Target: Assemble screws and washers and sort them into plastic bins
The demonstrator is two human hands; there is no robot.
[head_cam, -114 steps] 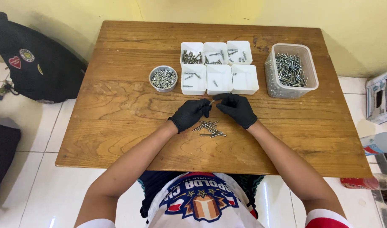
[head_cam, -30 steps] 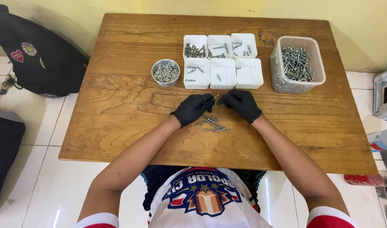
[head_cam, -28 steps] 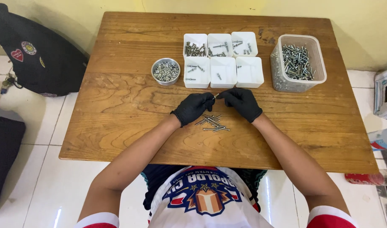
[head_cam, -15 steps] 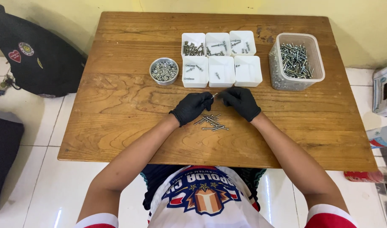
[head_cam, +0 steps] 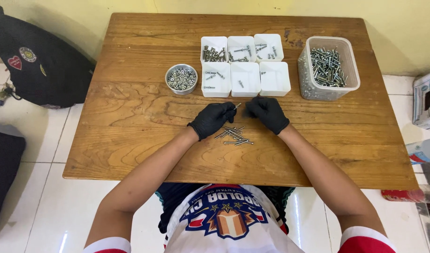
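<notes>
Two hands: both in black gloves, close together over the middle of the table (head_cam: 130,117).
Left hand (head_cam: 212,118): curled, fingertips pinched on a small screw (head_cam: 237,106) whose tip sticks out toward the right hand.
Right hand (head_cam: 269,112): fingers bent and drawn in toward the screw's tip; whether it touches the screw, or holds some small part, cannot be told.
Loose screws (head_cam: 234,135): a small heap lying on the table just below and between the two hands, nearer the person.
White trays (head_cam: 245,65): six small square ones in two rows, just beyond the hands; most hold a few screws each.
Metal bowl (head_cam: 181,78): round, filled with small ring-shaped metal pieces, beyond the left hand and just left of the trays.
Clear tub (head_cam: 328,68): holds many long screws, beyond the right hand and off to its right.
Black bag (head_cam: 37,61): on the floor, well apart to the left hand's side of the table.
</notes>
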